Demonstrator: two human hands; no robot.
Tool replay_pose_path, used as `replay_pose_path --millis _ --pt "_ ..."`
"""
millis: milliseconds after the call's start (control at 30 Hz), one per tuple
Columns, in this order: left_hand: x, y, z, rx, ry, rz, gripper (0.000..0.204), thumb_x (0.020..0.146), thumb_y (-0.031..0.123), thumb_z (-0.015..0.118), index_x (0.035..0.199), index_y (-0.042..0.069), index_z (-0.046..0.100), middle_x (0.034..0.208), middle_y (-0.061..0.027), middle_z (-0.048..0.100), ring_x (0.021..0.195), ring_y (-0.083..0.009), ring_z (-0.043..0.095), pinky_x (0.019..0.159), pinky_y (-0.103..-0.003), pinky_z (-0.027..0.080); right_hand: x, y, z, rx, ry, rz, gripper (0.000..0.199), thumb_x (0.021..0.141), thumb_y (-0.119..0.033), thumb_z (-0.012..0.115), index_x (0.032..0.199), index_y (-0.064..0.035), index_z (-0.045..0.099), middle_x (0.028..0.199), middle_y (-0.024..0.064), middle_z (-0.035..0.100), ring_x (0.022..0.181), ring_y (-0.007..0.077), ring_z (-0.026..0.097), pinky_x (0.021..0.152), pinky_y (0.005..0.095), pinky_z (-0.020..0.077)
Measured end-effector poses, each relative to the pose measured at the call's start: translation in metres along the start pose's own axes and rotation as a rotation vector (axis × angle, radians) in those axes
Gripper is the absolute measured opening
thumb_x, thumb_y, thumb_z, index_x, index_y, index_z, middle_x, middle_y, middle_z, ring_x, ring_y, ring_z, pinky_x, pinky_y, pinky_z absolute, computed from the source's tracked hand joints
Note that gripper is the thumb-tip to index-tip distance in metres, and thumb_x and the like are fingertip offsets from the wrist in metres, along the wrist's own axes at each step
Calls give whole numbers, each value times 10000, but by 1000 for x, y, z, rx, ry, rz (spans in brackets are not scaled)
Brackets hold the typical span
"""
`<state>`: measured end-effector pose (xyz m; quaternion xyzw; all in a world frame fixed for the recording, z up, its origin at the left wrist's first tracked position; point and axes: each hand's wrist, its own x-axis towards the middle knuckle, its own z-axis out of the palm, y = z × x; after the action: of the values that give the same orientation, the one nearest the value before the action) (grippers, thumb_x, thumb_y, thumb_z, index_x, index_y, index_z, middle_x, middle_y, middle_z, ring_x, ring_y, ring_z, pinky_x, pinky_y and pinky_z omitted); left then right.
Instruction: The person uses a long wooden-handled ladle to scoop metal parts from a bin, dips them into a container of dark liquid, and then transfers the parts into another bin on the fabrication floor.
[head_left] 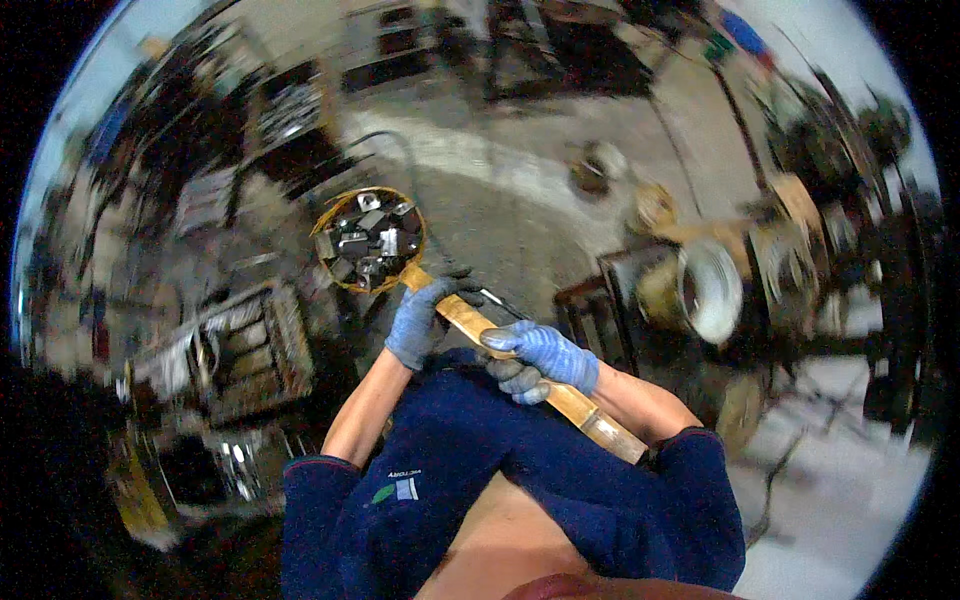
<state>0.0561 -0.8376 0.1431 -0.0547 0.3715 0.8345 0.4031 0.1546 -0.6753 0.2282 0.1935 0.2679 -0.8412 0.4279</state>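
A long wooden handle (575, 402) runs slantwise across the front of my body. At its far end is a round basket-like scoop (422, 228) with a yellow rim, filled with several small blocky metal pieces (372, 238), some shiny and some dark. My left hand (425, 315), in a blue glove with dark fingers, is closed around the handle close to the scoop. Lower down, my right hand (540, 360), in a matching glove, wraps the handle with its thumb along the top. The handle's near end sticks out past my right forearm.
Motion blurs the surroundings. A slatted metal crate (285, 312) stands at the left. On the right are a dark frame (620, 275) and a large pale round tub (712, 292). A smaller round container (592, 172) sits on the grey floor (500, 205) ahead.
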Motion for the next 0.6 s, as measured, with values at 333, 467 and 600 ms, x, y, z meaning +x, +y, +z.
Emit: replay_pose_path --millis 333,467,600 --pt "186 -131 174 467 -528 -346 301 827 95 449 1108 -6 488 952 -141 588 854 -259 576 761 -360 482 -144 -14 -141 625 82 -529 233 865 -278 513 841 -49 481 513 -46 317 351 17 287 273 167 281" --pt "236 -174 257 329 -511 -772 268 837 149 492 1066 14 518 919 -114 595 811 -224 587 715 -348 495 -192 -31 -159 590 272 -781 225 863 -283 517 849 -60 487 514 -57 279 358 21 258 276 173 263" --pt "288 -205 315 769 -834 -764 267 828 198 533 1041 39 562 931 -86 595 865 -191 564 726 -315 482 -226 -46 -186 727 462 -929 239 863 -302 513 850 -64 488 511 -59 262 354 25 246 273 183 233"
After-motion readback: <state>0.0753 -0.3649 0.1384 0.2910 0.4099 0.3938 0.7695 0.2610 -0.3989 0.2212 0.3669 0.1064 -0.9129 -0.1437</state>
